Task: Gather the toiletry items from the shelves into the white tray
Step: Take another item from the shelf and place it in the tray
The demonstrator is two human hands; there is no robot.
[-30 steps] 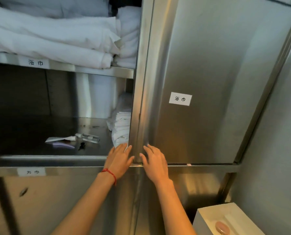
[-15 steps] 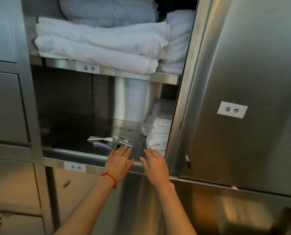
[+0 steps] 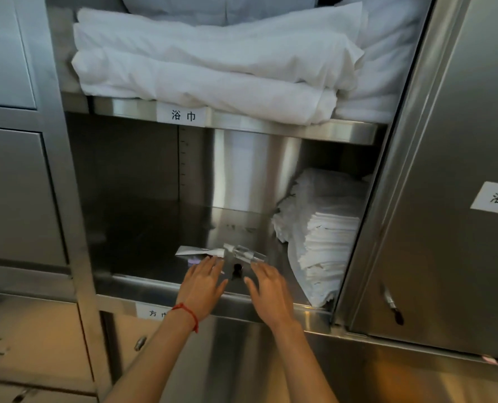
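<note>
Both hands empty, fingers straight and spread, nothing gripped yet. Left hand (image 3: 202,282) reaches over the front lip of the lower shelf (image 3: 143,282), fingertips at or just short of the flat white sachet (image 3: 197,251) and a small purple item (image 3: 194,260) half hidden under them; can't tell if they touch. Right hand (image 3: 266,289) sits beside it, fingertips just short of the clear packet (image 3: 246,253), which lies angled w/ a white cap end toward the sachet. Small dark item (image 3: 237,270) on the shelf floor between the two hands, near the front edge.

Probably palms down and splayed bc the items are flat and low: easier to rake toward the lip, then pinch, than to grab from above.

Toiletries cluster at the shelf's front-middle. Stack of small folded white towels (image 3: 323,237) fills the right corner, close to the right hand. Big folded towels (image 3: 212,62) on the upper shelf (image 3: 271,128). Open steel door (image 3: 445,199) to the right. White tray not in view, so items need carrying out of frame.
</note>
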